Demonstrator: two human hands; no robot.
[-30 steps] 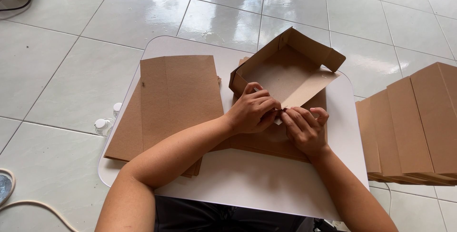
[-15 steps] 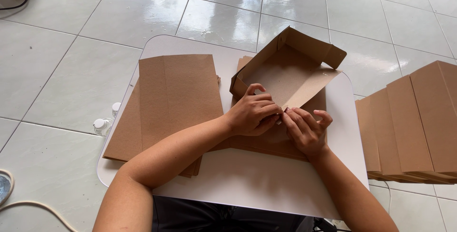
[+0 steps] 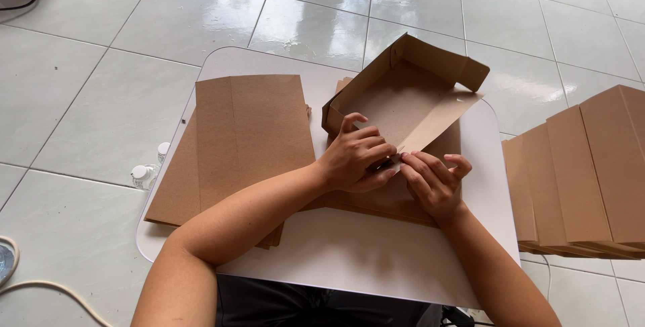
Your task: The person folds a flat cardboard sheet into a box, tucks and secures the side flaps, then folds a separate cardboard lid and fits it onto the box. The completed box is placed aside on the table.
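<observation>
A half-folded brown cardboard box (image 3: pixel 410 92) lies on a small white table (image 3: pixel 349 253), its walls partly raised. My left hand (image 3: pixel 356 156) presses on the near edge of the box, fingers curled over a flap. My right hand (image 3: pixel 433 179) pinches the same flap's corner right beside it, fingertips meeting those of the left hand. Under the box lies more flat brown cardboard (image 3: pixel 396 203).
A stack of flat cardboard sheets (image 3: pixel 235 146) covers the table's left side. Folded cardboard pieces (image 3: pixel 584 172) stand in a row on the tiled floor at the right. Small white bottles (image 3: pixel 142 174) sit on the floor by the table's left edge. A white cable (image 3: pixel 47 288) runs at bottom left.
Both hands stay at the flap's near corner with only small finger shifts; the box's far right wall has tipped slightly more upright.
</observation>
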